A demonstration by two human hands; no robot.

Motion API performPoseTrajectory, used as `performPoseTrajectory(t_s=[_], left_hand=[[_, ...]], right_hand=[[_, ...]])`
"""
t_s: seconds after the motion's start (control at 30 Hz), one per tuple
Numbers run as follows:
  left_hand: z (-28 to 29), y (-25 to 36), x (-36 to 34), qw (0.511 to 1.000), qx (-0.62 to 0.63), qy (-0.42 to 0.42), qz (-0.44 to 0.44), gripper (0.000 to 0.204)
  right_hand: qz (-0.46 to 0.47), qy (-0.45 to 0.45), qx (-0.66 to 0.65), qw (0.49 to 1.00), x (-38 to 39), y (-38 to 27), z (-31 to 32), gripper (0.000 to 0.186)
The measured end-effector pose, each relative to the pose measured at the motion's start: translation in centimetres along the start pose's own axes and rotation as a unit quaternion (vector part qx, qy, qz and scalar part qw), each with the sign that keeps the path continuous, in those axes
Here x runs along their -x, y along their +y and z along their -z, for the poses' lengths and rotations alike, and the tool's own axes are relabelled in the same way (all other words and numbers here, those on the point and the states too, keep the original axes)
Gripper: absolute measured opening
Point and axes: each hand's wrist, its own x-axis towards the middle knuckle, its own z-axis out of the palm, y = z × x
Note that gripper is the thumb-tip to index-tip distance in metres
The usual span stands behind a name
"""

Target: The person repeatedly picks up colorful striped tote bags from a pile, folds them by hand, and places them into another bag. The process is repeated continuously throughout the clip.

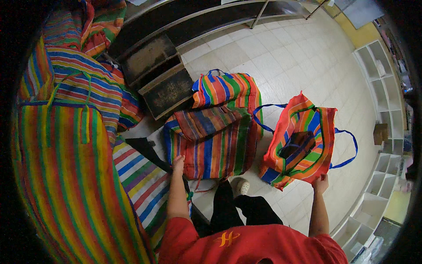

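My right hand (321, 183) pinches the near right corner of a striped tote bag (326, 145). The tote stands with its mouth open and its blue strap handles loose at the sides. A dark striped bundle (299, 144) lies inside it. At the near left edge of a large, full-looking striped bag (211, 156), my left hand (179, 163) has its fingers closed on the fabric. This large bag stands in front of my legs, its top flap folded over. Another striped piece (228, 88) rises just behind it.
Striped bags (74, 167) are heaped high on the left. Behind the large bag sits a worn dark box (167, 92), beside a low metal-framed rack (220, 17). White cubby shelves (382, 83) line the right wall. Pale tiles cover the floor (281, 53).
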Motion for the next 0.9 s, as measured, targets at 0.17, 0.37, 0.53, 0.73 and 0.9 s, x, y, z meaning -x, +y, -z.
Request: performPoseTrajectory(t_s=[0.17, 0.37, 0.53, 0.73, 0.9], left_hand=[[-3.6, 1.2, -4.6, 0.996, 0.063, -0.004, 0.056, 0.069], [-8.7, 2.6, -11.0, 0.942, 0.279, -0.027, 0.184, 0.094], [-14.8, -1.7, -22.3, 0.932, 0.310, 0.051, 0.183, 0.094], [-8.6, -21.3, -31.7, 0.965, 0.122, 0.215, -0.084, 0.090], [-1.5, -20.4, -33.1, 0.945, -0.147, 0.293, 0.010, 0.118]], right_hand=[[-0.080, -0.060, 0.018, 0.995, -0.9, 3.6, -1.8, 0.017], [-0.068, -0.102, 0.108, 0.987, -0.4, 5.0, -3.9, 0.015], [-0.067, -0.158, 0.004, 0.985, -3.5, 11.7, -2.4, 0.008], [-0.072, -0.074, -0.004, 0.995, 1.5, 9.6, -7.1, 0.011], [0.011, -0.256, -0.105, 0.961, 9.4, -9.0, -9.4, 0.016]])
